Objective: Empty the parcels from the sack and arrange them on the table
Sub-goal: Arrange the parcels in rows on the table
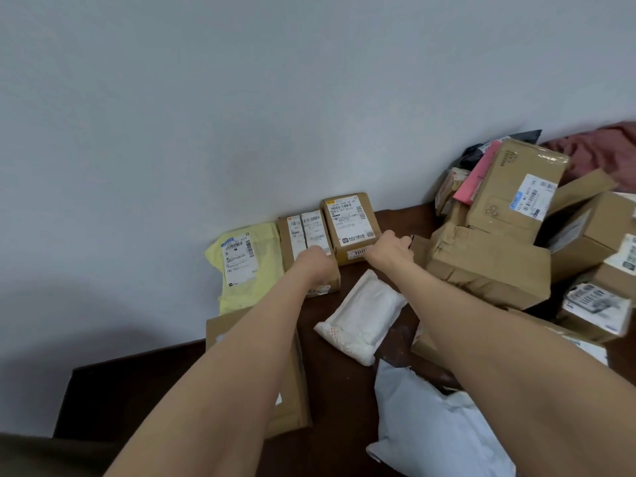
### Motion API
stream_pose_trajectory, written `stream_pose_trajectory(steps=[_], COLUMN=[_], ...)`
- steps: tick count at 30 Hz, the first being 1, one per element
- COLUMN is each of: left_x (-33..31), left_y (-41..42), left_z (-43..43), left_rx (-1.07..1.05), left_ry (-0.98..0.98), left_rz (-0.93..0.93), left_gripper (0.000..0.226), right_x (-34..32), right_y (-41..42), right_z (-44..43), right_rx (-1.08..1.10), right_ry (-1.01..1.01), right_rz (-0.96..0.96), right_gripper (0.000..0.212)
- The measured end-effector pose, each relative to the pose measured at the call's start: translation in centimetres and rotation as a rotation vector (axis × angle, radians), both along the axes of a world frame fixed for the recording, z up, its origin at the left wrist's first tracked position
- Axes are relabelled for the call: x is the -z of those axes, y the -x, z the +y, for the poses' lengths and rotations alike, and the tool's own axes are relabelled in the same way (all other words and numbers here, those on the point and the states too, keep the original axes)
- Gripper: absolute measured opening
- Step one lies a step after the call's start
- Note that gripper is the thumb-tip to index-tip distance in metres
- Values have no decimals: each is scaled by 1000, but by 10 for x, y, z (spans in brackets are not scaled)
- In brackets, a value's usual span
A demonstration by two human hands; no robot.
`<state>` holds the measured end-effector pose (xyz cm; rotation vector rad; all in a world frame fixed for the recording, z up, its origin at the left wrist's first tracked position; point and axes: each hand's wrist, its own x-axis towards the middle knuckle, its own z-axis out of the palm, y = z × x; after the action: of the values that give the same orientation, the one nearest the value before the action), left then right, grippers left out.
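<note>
Parcels [244, 266] are being lined against the wall [309, 98] at frame centre, probably for a tidy row. Left hand [315, 261] is lying on the narrow box [296, 235], grip unclear; right hand [390, 247] is clutching the square box [347, 218], apparently squaring it up.

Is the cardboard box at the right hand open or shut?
Shut. The box shows a flat top with a shipping label unbroken across it.

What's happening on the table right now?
A person is building a row along the wall. The left hand rests on the narrow cardboard box, and the right hand touches the square box beside it. A yellow mailer lies left of them. A white padded mailer and a heap of boxes on the right lie unsorted.
</note>
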<state>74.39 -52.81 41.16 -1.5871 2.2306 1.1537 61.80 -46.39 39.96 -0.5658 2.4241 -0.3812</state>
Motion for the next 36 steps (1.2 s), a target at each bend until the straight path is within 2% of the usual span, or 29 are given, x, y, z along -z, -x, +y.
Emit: stream_pose_trajectory(steps=[1, 3, 6, 8, 11, 15, 17, 20, 21, 23, 26, 31, 33, 36], left_x=[0, 6, 18, 30, 39, 43, 39, 25, 17, 1, -28, -70, -84, -110], left_y=[1, 2, -1, -1, 1, 2, 4, 9, 11, 12, 12, 7, 4, 2], left_z=[11, 29, 51, 62, 71, 74, 73, 72, 72, 72, 72, 71, 72, 75], left_rx=[12, 47, 140, 152, 156, 142, 118, 108, 118, 112, 92, 83, 104, 138], left_ry=[-86, -218, -180, -173, -172, -109, -71, -51, -19, 60, 186, 425, 527, 721], left_rz=[-20, -56, -151, -187, -200, -183, -168, -112, -95, -45, 52, 227, 277, 347], left_gripper=[13, 29, 56, 65, 65, 52, 48, 50, 51, 54, 63, 49, 45, 42], right_x=[2, 5, 11, 15, 19, 19, 16, 2, -5, -19, -44, -81, -94, -117], right_y=[-1, -7, -13, -18, -26, -29, -28, -23, -21, -17, -16, -2, 2, 6], right_z=[7, 21, 41, 55, 72, 77, 77, 77, 77, 77, 85, 102, 110, 123], right_rx=[13, 41, 33, 44, 206, 392, 432, 486, 504, 509, 478, 492, 484, 380], right_ry=[-16, -33, -55, -45, 83, 47, 63, 128, 158, 212, 442, 646, 694, 701], right_rz=[-27, -89, -175, -325, -594, -685, -710, -747, -754, -740, -759, -875, -944, -1038], right_gripper=[59, 66, 64, 60, 55, 68, 61, 38, 34, 40, 47, 71, 63, 41])
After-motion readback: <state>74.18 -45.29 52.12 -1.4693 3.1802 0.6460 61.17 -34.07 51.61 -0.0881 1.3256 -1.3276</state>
